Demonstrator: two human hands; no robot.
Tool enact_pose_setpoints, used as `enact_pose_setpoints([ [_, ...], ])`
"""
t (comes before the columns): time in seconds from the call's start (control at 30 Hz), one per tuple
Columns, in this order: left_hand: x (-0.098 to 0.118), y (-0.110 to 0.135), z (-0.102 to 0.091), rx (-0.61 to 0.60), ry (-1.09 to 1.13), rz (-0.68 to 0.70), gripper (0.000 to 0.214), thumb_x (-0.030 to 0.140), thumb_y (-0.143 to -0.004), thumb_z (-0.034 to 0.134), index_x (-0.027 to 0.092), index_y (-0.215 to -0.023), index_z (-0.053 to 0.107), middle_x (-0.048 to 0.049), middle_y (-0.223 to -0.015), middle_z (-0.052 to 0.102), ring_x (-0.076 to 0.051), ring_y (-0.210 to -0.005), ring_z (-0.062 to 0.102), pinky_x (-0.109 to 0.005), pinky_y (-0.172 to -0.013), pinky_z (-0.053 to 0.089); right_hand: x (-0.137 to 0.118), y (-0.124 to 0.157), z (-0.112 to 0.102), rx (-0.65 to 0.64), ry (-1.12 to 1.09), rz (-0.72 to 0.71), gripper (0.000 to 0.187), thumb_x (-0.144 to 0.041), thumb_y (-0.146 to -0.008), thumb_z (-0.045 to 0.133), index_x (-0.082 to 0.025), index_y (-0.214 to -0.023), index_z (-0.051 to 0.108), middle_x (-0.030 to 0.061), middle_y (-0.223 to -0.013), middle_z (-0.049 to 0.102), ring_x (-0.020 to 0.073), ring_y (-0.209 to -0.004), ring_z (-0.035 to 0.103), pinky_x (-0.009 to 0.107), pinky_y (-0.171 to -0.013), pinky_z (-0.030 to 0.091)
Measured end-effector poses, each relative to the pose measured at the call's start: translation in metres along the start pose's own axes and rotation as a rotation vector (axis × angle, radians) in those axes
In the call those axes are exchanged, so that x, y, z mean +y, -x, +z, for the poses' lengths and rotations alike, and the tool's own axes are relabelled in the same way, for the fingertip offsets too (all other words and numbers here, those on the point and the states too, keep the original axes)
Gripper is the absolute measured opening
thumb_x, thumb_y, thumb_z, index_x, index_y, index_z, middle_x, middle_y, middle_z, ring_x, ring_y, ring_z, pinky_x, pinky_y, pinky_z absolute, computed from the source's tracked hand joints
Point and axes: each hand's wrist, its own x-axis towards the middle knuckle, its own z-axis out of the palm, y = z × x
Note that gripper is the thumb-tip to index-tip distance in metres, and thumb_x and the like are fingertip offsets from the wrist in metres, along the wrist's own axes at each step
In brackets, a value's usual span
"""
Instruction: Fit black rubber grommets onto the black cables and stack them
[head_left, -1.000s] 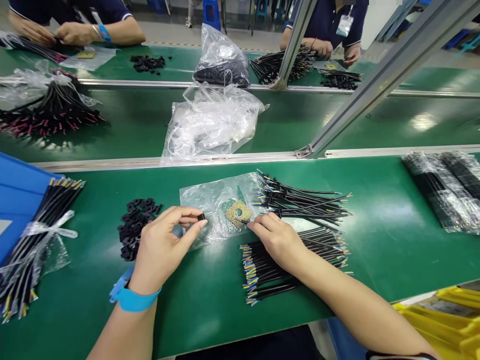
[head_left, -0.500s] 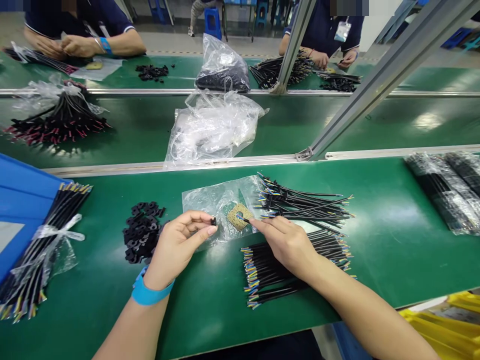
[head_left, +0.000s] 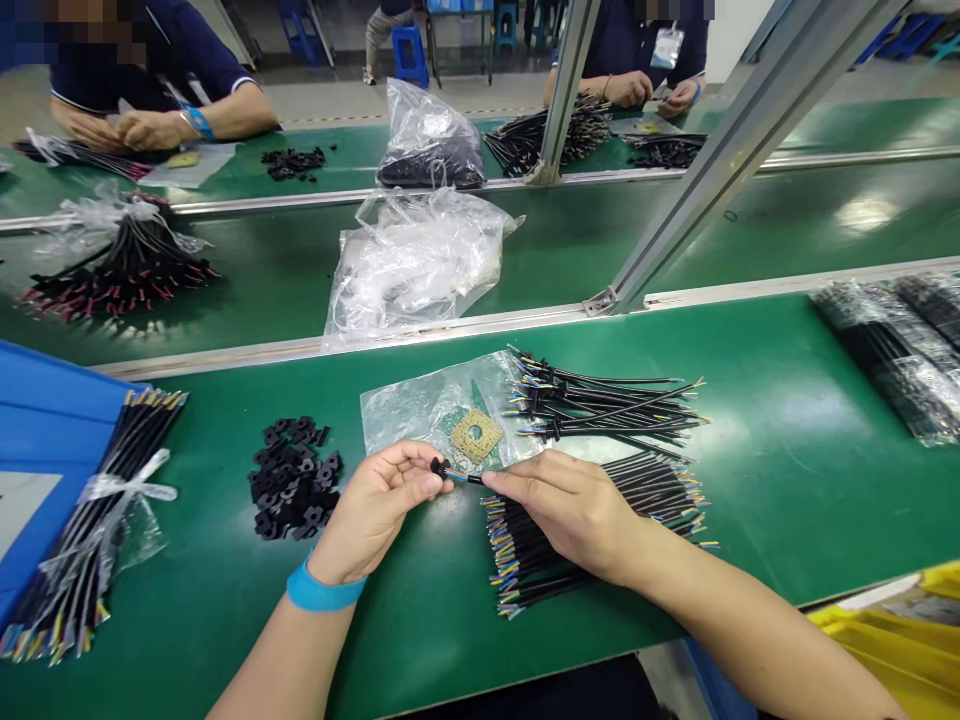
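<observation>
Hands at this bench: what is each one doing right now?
Left hand: closed, pinching a black grommet.
Right hand: closed, pinching a black cable with coloured wire ends.

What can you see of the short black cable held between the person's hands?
The short black cable runs roughly level between the hands. Its matte black sheath ends in thin exposed wires, blue among them, leading to a small black rubber grommet at its tip. The left hand pinches the grommet; the right hand pinches the sheath.
</observation>
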Motion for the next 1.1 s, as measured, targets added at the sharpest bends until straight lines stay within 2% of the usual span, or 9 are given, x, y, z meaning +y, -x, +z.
enact_pose_setpoints([
  [0.17, -0.002, 0.001, -0.005, 0.024, -0.206, 0.092, 0.036, 0.035, -0.062, 0.094, 0.017, -0.087, 0.074, -0.0031, -0.071, 0.074, -0.015, -0.069, 0.071, -0.024, -0.069, 0.059, -0.001, 0.000, -0.004, -0.037, 0.059, -0.045, 0.035, -0.007, -0.099, 0.051, -0.013, -0.130, 0.065, 0.0090, -0.106, 0.074, 0.0148, -0.087, 0.067, 0.027, -0.078, 0.060],
  [0.37, -0.002, 0.005, -0.001, -0.130, -0.358, 0.105, 0.027, 0.031, -0.067, 0.089, 0.016, -0.084, 0.075, -0.0048, -0.073, 0.074, -0.014, -0.066, 0.068, -0.022, -0.062, 0.056, -0.005, 0.001, -0.002, -0.038, 0.056, -0.012, 0.023, -0.009, -0.100, 0.053, -0.011, -0.120, 0.066, 0.0084, -0.102, 0.075, 0.0149, -0.086, 0.068, 0.027, -0.078, 0.060],
  [0.53, -0.006, 0.008, 0.006, -0.102, -0.371, 0.166, 0.024, 0.031, -0.070, 0.088, 0.017, -0.086, 0.077, -0.0044, -0.071, 0.074, -0.015, -0.064, 0.069, -0.022, -0.060, 0.057, -0.008, 0.003, 0.000, 0.009, 0.104, -0.017, 0.022, -0.010, -0.098, 0.057, -0.012, -0.118, 0.067, 0.0074, -0.097, 0.074, 0.0155, -0.084, 0.067, 0.028, -0.075, 0.059],
  [0.63, -0.008, 0.011, 0.009, -0.064, -0.446, 0.295, 0.021, 0.031, -0.069, 0.089, 0.018, -0.083, 0.079, -0.0057, -0.075, 0.076, -0.018, -0.068, 0.072, -0.026, -0.065, 0.060, -0.009, 0.002, 0.000, 0.050, 0.105, -0.021, 0.021, -0.009, -0.096, 0.061, -0.012, -0.115, 0.067, 0.0065, -0.090, 0.073, 0.0152, -0.078, 0.067, 0.027, -0.070, 0.056],
  [0.77, -0.007, 0.017, 0.010, -0.061, -0.564, 0.528, 0.015, 0.030, -0.070, 0.090, 0.023, -0.079, 0.081, -0.0039, -0.077, 0.078, -0.019, -0.072, 0.074, -0.027, -0.068, 0.061, -0.012, -0.002, 0.000, 0.033, -0.077, 0.115, 0.008, -0.018, -0.099, 0.062, -0.014, -0.103, 0.068, 0.0030, -0.083, 0.072, 0.0120, -0.070, 0.065, 0.024, -0.068, 0.055],
  [0.87, -0.005, 0.019, 0.011, -0.090, -0.624, 0.674, 0.011, 0.026, -0.074, 0.089, 0.026, -0.081, 0.081, -0.0010, -0.077, 0.079, -0.017, -0.071, 0.075, -0.025, -0.069, 0.061, -0.015, -0.006, -0.004, -0.052, -0.268, 0.228, 0.012, -0.022, -0.101, 0.059, -0.016, -0.099, 0.069, 0.0018, -0.080, 0.072, 0.0103, -0.067, 0.064, 0.022, -0.067, 0.053],
  [0.97, -0.002, 0.020, 0.012, -0.131, -0.657, 0.735, 0.009, 0.023, -0.076, 0.087, 0.026, -0.083, 0.080, -0.0007, -0.077, 0.080, -0.016, -0.071, 0.076, -0.024, -0.069, 0.061, -0.017, -0.008, -0.008, -0.143, -0.434, 0.359, 0.014, -0.022, -0.100, 0.060, -0.016, -0.094, 0.071, 0.0000, -0.076, 0.070, 0.0087, -0.064, 0.061, 0.019, -0.064, 0.048],
  [1.1, -0.001, 0.021, 0.014, -0.191, -0.691, 0.727, 0.010, 0.023, -0.077, 0.086, 0.025, -0.086, 0.080, -0.0012, -0.079, 0.080, -0.017, -0.072, 0.076, -0.024, -0.069, 0.061, -0.019, -0.010, -0.008, -0.224, -0.595, 0.492, 0.015, -0.023, -0.098, 0.061, -0.016, -0.091, 0.072, -0.0004, -0.076, 0.070, 0.0081, -0.064, 0.061, 0.017, -0.063, 0.045],
])
